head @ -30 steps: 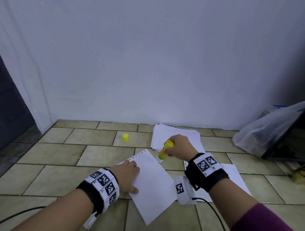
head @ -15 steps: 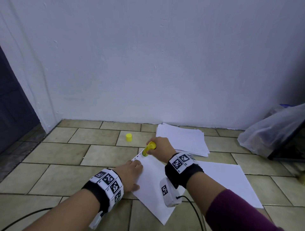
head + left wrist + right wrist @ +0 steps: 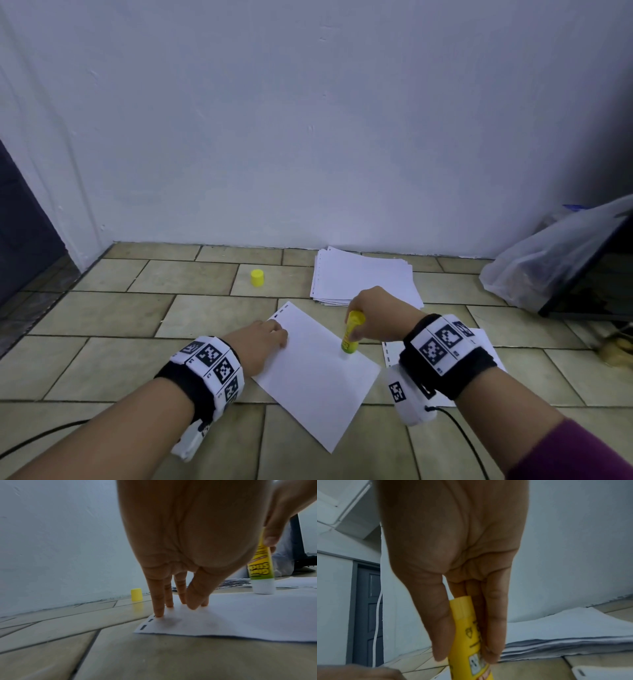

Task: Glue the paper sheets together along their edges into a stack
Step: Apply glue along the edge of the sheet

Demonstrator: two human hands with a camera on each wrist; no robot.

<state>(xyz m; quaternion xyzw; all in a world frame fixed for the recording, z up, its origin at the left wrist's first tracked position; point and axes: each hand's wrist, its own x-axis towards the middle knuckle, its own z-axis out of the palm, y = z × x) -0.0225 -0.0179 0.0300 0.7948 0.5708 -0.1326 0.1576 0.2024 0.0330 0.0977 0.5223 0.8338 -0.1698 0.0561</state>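
Observation:
A white punched paper sheet [image 3: 318,373] lies slanted on the tiled floor [image 3: 113,315]. My left hand [image 3: 265,339] presses its near-left corner flat with straight fingertips [image 3: 158,613] beside the punched holes. My right hand [image 3: 371,313] pinches a yellow glue stick [image 3: 352,332], upright, its white tip down on the sheet's right edge [image 3: 263,588]. In the right wrist view the thumb and fingers clamp the yellow glue stick [image 3: 467,635]. A second sheet [image 3: 394,353] lies under my right wrist. A paper pile [image 3: 363,277] sits behind.
The yellow glue cap [image 3: 257,277] stands alone on a tile near the wall [image 3: 308,137]. A translucent plastic bag [image 3: 548,263] and a dark object [image 3: 596,281] fill the right corner. A black cable [image 3: 34,442] runs at lower left. A dark door [image 3: 20,233] is on the left.
My right hand has carried the glue stick from the sheet's far punched edge to its right edge. The left hand has stayed on the sheet's corner. The view shifted slightly.

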